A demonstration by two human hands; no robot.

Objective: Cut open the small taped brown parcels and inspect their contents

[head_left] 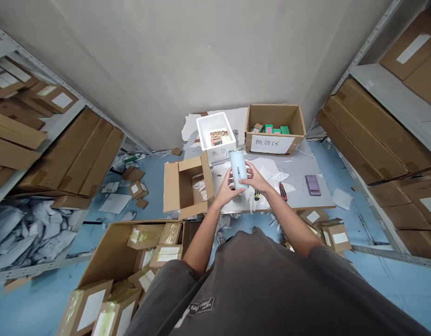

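A light blue tumbler (238, 168) with dark lettering and a metallic rim is held upright over the front of the table (299, 201). My left hand (226, 190) wraps its lower left side, and my right hand (254, 178) grips it from the right. Just left of my hands an open cardboard box (172, 189) has crumpled white paper inside. Beneath and beside my right hand lie white paper scraps (271, 168), a yellow-and-black cutter (257, 195) and a red-and-black tool (282, 192).
Behind the tumbler stand a white bin (200, 128) with packets and a cardboard box (294, 112) with green-and-pink boxes. A blurred purple item (312, 185) lies at right. A large carton (107, 240) of parcels stands lower left. Loaded shelves (393, 88) flank both sides.
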